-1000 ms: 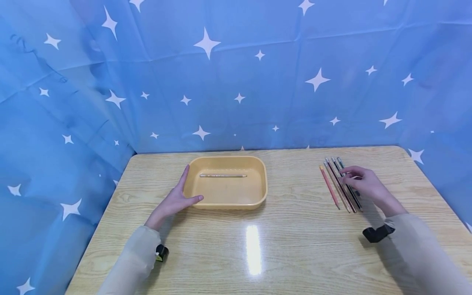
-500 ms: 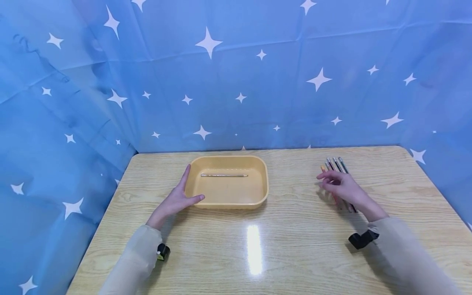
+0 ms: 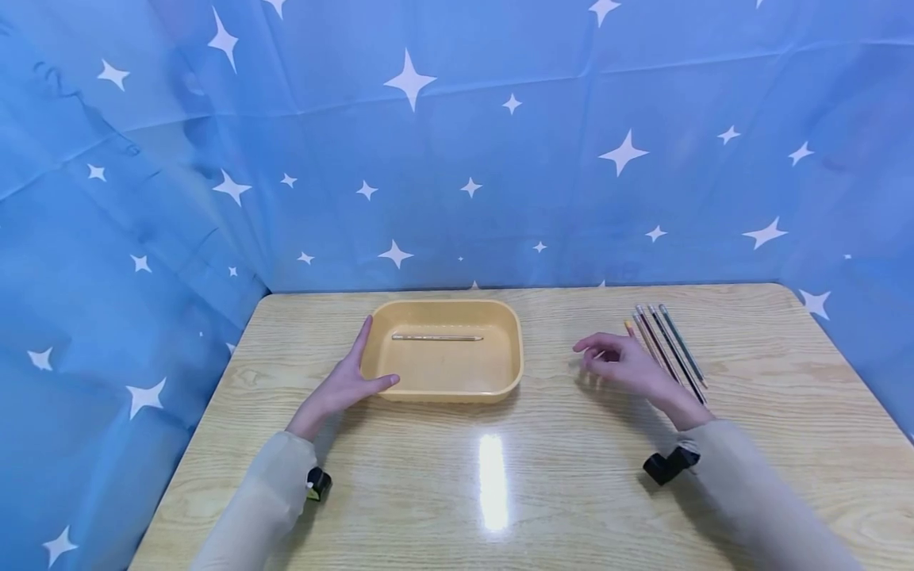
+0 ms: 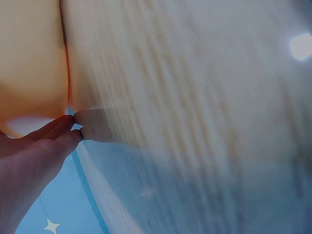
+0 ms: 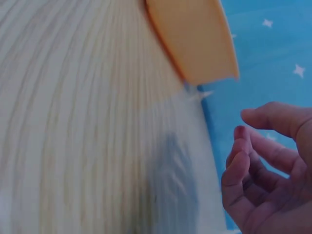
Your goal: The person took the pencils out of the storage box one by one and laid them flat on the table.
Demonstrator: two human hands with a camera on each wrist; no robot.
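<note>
A shallow yellow plastic tray (image 3: 448, 395) stands on the table with one pencil (image 3: 437, 338) lying across its floor. My left hand (image 3: 341, 390) rests against the tray's left end, fingers stretched along its side and thumb by the near rim; in the left wrist view, fingertips (image 4: 68, 122) show close to the tray wall. My right hand (image 3: 628, 366) hovers between the tray and a row of pencils (image 3: 674, 345), holding nothing. Its fingers are loosely bent, and the right wrist view shows a gap between thumb (image 5: 273, 117) and fingers. The hand partly covers the red pencil (image 3: 629, 326).
The light wooden table (image 3: 571, 484) reaches back to a blue curtain (image 3: 464, 143) with white stars. A bright light reflection (image 3: 493, 484) lies on the wood in front of the tray. Each wrist wears a black device.
My right hand has moved left, away from the pencil row toward the tray, and carries nothing. The left hand stays at the tray's left end. The row now lies straighter, its right side uncovered.
</note>
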